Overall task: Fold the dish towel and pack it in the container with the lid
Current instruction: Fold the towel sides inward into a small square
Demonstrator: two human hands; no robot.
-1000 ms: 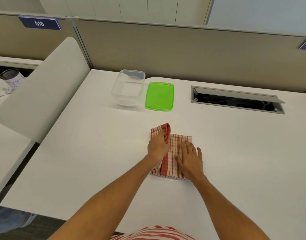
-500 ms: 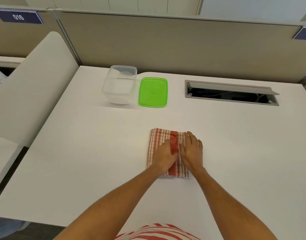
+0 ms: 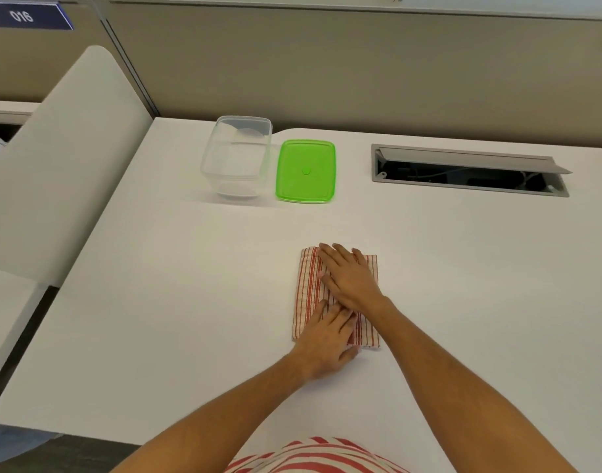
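Observation:
A red-and-white striped dish towel (image 3: pixel 308 288) lies folded into a narrow rectangle on the white desk (image 3: pixel 190 302). My right hand (image 3: pixel 349 278) lies flat on its upper part, fingers straight and pointing up-left. My left hand (image 3: pixel 326 339) presses flat on the towel's near end, covering the lower edge. A clear plastic container (image 3: pixel 238 158) stands open at the back of the desk. Its green lid (image 3: pixel 306 170) lies flat just right of it.
A grey cable hatch (image 3: pixel 470 170) is set into the desk at the back right, flap raised. A beige partition (image 3: pixel 326 63) closes off the far edge. A white curved side panel (image 3: pixel 53 165) stands along the desk's left side.
The last flap of the towel was laid down and the bundle is now narrower. My right hand slid up and left over the towel; my left hand drew back to its near end.

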